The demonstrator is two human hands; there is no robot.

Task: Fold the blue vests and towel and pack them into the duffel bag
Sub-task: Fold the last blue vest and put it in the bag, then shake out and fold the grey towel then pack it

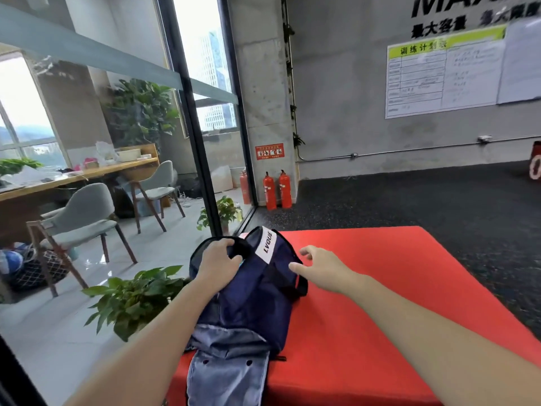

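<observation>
Bag [257,288] lies long axis away from the viewer on mat [380,288]; far handle clamped by left grip [218,263], right grip [319,269] spread apart, touching bag's right side.

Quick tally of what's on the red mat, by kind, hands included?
Navy duffel bag: 1
Blue denim garment at the bag's near end: 1
Hands: 2, left hand gripping the black handle, right hand open beside the bag
Total: 4, all over the red mat
</observation>
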